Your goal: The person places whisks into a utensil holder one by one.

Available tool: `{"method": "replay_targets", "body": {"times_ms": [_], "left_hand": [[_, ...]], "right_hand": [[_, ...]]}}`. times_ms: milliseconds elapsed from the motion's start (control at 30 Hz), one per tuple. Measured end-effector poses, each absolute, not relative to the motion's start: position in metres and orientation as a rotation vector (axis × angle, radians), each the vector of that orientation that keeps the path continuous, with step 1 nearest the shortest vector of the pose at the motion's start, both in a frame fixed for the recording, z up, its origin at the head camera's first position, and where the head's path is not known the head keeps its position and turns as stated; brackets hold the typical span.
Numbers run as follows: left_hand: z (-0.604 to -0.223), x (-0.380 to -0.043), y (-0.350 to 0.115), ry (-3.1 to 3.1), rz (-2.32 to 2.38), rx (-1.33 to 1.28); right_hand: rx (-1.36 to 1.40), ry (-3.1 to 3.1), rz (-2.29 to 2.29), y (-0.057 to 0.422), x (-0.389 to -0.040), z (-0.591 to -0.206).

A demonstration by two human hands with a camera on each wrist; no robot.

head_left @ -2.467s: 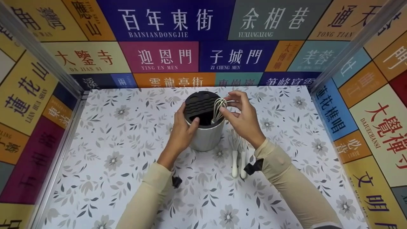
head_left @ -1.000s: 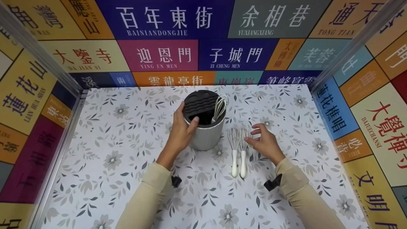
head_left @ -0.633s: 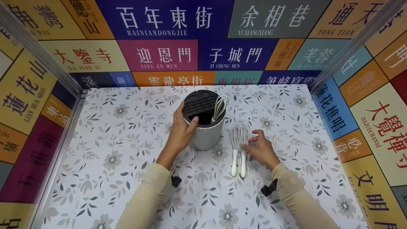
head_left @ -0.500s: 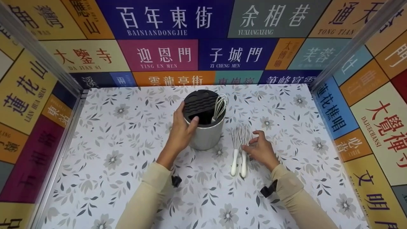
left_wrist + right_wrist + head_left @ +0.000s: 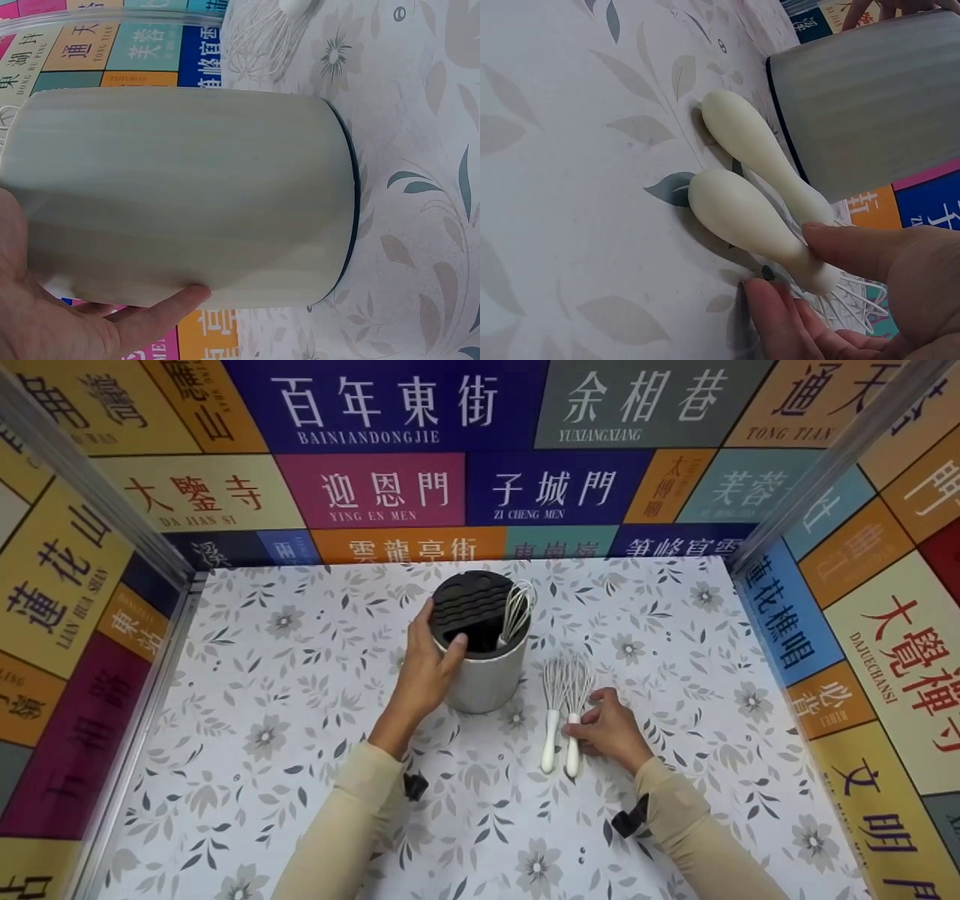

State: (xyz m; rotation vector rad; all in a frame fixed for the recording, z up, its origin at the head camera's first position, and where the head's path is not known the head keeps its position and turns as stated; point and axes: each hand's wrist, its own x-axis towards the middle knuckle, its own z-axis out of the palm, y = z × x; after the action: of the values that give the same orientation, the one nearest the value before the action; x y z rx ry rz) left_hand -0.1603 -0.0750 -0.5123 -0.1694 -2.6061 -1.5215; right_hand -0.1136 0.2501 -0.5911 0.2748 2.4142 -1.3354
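Whisk (image 5: 517, 611) in holder (image 5: 486, 686) (clearest, head view)

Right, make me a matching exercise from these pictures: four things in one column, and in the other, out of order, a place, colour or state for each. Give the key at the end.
Column one
1. lid
2. pair of whisks
3. left hand
4. right hand

Column two
A. at a white handle
B. black, at the top of the canister
C. holding the canister near its rim
D. lying side by side on the table

Right pairs: 1-B, 2-D, 3-C, 4-A
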Motion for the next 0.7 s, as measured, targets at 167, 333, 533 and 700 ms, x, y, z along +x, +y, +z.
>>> {"method": "replay_targets", "body": {"times_ms": [167,333,533,700], "left_hand": [[-0.5126,-0.1604,-0.0751,-2.603,-1.513,-0.166],[-0.5134,-0.1612,-0.0752,-2.602,-1.507,-0.163],[-0.5135,-0.1609,-0.0750,-2.604,-1.503,-0.155],[-0.5136,-0.1606,-0.0753,-2.610,-1.509,-0.151]], "right_hand": [[0.273,2.365,-1.329,0.2478,-0.1107,-0.5919],[0.273,2.354,-1.339,0.2454,-0.1107,-0.5920],[0.285,2.386,-1.330,0.2449,-0.1112,-0.5900],[0.304,2.409,-1.369,0.2450,-0.1129,-0.5870]]}}
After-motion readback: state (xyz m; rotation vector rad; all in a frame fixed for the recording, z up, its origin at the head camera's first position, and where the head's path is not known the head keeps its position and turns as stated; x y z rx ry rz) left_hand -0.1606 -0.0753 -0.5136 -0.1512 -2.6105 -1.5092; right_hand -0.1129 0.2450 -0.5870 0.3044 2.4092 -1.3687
